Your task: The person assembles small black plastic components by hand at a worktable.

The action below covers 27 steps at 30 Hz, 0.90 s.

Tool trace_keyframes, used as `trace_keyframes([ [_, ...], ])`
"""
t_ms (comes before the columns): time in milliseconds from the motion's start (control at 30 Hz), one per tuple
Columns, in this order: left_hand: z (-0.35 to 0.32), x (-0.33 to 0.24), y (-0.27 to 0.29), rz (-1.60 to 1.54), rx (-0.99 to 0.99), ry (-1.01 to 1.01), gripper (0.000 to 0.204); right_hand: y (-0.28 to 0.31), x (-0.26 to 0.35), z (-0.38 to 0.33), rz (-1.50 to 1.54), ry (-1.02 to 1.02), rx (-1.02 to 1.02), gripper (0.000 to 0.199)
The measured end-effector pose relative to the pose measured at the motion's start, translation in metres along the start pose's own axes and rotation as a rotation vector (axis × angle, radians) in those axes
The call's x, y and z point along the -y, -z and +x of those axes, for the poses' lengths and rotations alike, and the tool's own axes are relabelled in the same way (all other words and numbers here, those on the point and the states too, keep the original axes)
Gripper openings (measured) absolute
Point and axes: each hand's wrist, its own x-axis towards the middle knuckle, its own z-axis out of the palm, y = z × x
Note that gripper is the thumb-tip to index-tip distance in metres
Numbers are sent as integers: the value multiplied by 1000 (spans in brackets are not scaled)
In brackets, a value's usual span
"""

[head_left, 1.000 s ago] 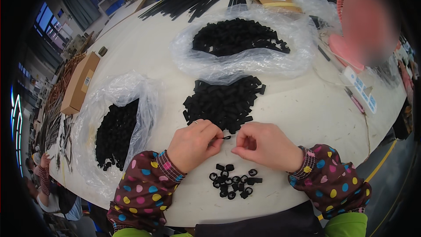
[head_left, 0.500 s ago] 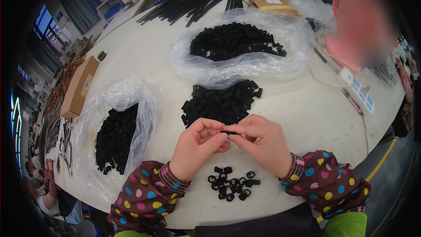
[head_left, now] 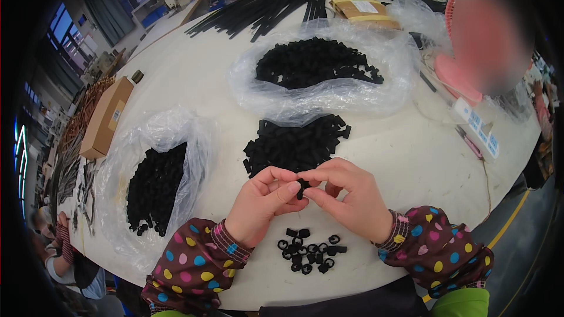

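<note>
a white table [head_left: 194, 76] in a workshop. two clear plastic bags [head_left: 329, 91] [head_left: 147, 158] hold black parts; a loose pile [head_left: 294, 144] lies between. the left hand [head_left: 261, 202] and right hand [head_left: 349, 196] meet, fingertips pinching one small black piece [head_left: 302, 186], perhaps a ring, above a scatter of small pieces [head_left: 311, 252].

Tight room around the hands

Bare bench [head_left: 194, 82] lies open left of the loose black pile [head_left: 294, 144]; that pile blocks ahead, small black rings [head_left: 310, 252] crowd below, a plastic bag [head_left: 155, 176] flanks left.
</note>
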Motion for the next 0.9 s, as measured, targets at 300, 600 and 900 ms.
trace_keyframes([
  [300, 2, -7, 5, 123, 97, -46, 14, 3, -5, 3, 395, -371, 167, 20],
  [600, 2, 1, 0, 473, 83, -305, 17, 4, -5, 4, 281, -448, 132, 19],
  [900, 2, 3, 1, 551, 19, -433, 14, -2, 2, 1, 101, -252, 75, 19],
])
